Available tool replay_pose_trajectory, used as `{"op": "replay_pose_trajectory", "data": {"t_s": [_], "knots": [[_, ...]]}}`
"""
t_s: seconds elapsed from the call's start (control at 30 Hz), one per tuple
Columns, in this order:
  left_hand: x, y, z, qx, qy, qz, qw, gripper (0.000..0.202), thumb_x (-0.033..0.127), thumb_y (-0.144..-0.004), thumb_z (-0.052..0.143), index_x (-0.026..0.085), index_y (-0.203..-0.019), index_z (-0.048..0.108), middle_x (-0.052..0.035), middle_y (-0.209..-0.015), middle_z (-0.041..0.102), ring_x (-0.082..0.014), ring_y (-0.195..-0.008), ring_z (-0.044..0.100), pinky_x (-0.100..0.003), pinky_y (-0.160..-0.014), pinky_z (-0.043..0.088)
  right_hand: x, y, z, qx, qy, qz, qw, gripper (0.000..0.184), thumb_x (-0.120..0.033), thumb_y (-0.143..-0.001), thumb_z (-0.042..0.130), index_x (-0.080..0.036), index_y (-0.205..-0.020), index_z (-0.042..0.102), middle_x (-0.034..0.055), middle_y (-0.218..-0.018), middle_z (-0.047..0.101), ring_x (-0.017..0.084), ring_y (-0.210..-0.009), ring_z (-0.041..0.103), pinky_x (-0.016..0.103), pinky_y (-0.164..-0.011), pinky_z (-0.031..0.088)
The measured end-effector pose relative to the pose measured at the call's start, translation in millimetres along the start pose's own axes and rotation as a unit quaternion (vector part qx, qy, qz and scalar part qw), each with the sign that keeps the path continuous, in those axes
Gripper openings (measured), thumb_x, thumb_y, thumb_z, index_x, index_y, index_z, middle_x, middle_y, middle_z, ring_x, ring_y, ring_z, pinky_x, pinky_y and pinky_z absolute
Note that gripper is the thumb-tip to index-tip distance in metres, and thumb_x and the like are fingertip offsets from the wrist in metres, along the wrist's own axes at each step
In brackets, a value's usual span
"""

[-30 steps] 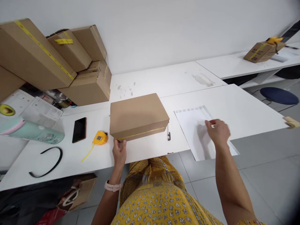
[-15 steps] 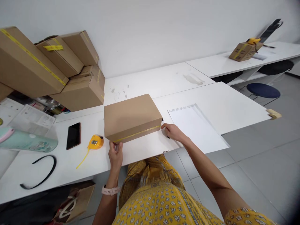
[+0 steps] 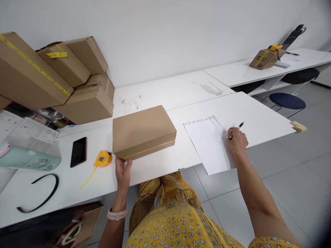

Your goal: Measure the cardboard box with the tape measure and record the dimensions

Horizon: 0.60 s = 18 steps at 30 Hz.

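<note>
A closed cardboard box point(image 3: 144, 127) lies on the white table, with a yellow measuring strip along its near side. At its near left corner, my left hand point(image 3: 122, 172) has its thumb and fingers against the lower edge, partly hidden by the box. My right hand point(image 3: 237, 140) is closed around a black pen point(image 3: 241, 124), at the right edge of a white sheet of paper point(image 3: 207, 144). The pen's back end points up and away; its tip is hard to see. Small printed marks run along the sheet's far edge, and its near end overhangs the table.
Left of the box lie a yellow tape measure point(image 3: 103, 158), its strip slightly out, a phone point(image 3: 79, 152), a black curved band point(image 3: 53, 189) and a mint-green bottle point(image 3: 31, 158). Several cardboard boxes point(image 3: 85, 103) are stacked at back left. A blue stool point(image 3: 287, 101) stands right.
My right hand, with the pen, has moved right from the box's end to the paper's right edge. The sheet has shifted left and toward me. My left hand stays at the box corner.
</note>
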State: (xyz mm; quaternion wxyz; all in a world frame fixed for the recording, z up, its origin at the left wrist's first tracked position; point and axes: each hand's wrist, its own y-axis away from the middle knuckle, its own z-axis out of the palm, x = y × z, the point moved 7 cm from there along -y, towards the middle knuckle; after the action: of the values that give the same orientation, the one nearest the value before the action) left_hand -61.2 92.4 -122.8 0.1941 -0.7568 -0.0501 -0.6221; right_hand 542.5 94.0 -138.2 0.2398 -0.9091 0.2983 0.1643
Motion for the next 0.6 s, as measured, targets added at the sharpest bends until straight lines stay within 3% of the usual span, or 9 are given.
{"op": "replay_pose_trajectory", "data": {"t_s": [0.07, 0.17, 0.27, 0.37, 0.47, 0.53, 0.6], "knots": [[13, -8, -7.1, 0.012, 0.026, 0.016, 0.999, 0.081, 0.050, -0.086, 0.072, 0.025, -0.155, 0.038, -0.0128, -0.153, 0.050, -0.0298, -0.142, 0.047, -0.043, -0.118, 0.037, -5, 3, 7, -0.027, 0.031, -0.029, 0.999, 0.026, -0.035, -0.094, 0.047, -0.017, -0.102, 0.064, 0.0182, -0.100, 0.066, 0.033, -0.100, 0.054, 0.044, -0.085, 0.040], [36, -30, -19.9, 0.045, 0.031, 0.048, 0.997, 0.082, 0.052, -0.089, 0.067, 0.027, -0.159, 0.031, -0.0129, -0.162, 0.038, -0.0310, -0.151, 0.035, -0.047, -0.122, 0.030, -11, 6, 13, -0.052, 0.047, -0.041, 0.997, 0.021, -0.034, -0.089, 0.053, -0.017, -0.096, 0.063, 0.0172, -0.099, 0.064, 0.031, -0.098, 0.053, 0.044, -0.085, 0.039], [57, -54, -19.8, 0.044, 0.019, 0.077, 0.996, 0.077, 0.051, -0.088, 0.067, 0.027, -0.156, 0.038, -0.0120, -0.162, 0.039, -0.0309, -0.150, 0.036, -0.049, -0.122, 0.030, -14, 5, 13, -0.059, -0.004, -0.019, 0.998, 0.012, -0.028, -0.083, 0.056, -0.019, -0.089, 0.059, 0.0125, -0.089, 0.060, 0.026, -0.083, 0.053, 0.040, -0.075, 0.038], [66, -70, -6.4, 0.004, 0.009, 0.061, 0.998, 0.061, 0.045, -0.086, 0.070, 0.022, -0.141, 0.057, -0.0119, -0.158, 0.045, -0.0318, -0.150, 0.037, -0.048, -0.124, 0.028, -19, 1, -1, -0.045, -0.081, -0.029, 0.995, 0.004, -0.024, -0.076, 0.057, -0.023, -0.079, 0.054, 0.0075, -0.082, 0.057, 0.022, -0.074, 0.051, 0.038, -0.070, 0.038], [71, -71, 8.2, -0.036, -0.010, 0.068, 0.997, 0.045, 0.041, -0.089, 0.066, 0.021, -0.129, 0.065, -0.0109, -0.155, 0.050, -0.0301, -0.151, 0.035, -0.046, -0.125, 0.024, -13, -8, -39, 0.000, -0.145, -0.029, 0.989, 0.008, -0.025, -0.075, 0.058, -0.026, -0.076, 0.050, 0.0043, -0.078, 0.054, 0.021, -0.070, 0.050, 0.039, -0.068, 0.039], [74, -63, 16.6, -0.050, -0.028, 0.078, 0.995, 0.042, 0.039, -0.091, 0.063, 0.023, -0.130, 0.064, -0.0092, -0.158, 0.046, -0.0282, -0.152, 0.032, -0.045, -0.126, 0.022, 1, -16, -82, 0.083, -0.209, 0.006, 0.974, 0.012, -0.030, -0.078, 0.062, -0.029, -0.078, 0.050, 0.0030, -0.076, 0.051, 0.022, -0.067, 0.048, 0.041, -0.065, 0.037], [77, -52, 26.5, -0.060, -0.047, 0.081, 0.994, 0.042, 0.039, -0.093, 0.061, 0.024, -0.132, 0.062, -0.0086, -0.162, 0.040, -0.0275, -0.153, 0.029, -0.046, -0.127, 0.020, 13, -18, -129, 0.171, -0.294, 0.026, 0.940, 0.018, -0.036, -0.081, 0.066, -0.032, -0.079, 0.048, 0.0033, -0.080, 0.050, 0.024, -0.071, 0.049, 0.043, -0.065, 0.036]]}}
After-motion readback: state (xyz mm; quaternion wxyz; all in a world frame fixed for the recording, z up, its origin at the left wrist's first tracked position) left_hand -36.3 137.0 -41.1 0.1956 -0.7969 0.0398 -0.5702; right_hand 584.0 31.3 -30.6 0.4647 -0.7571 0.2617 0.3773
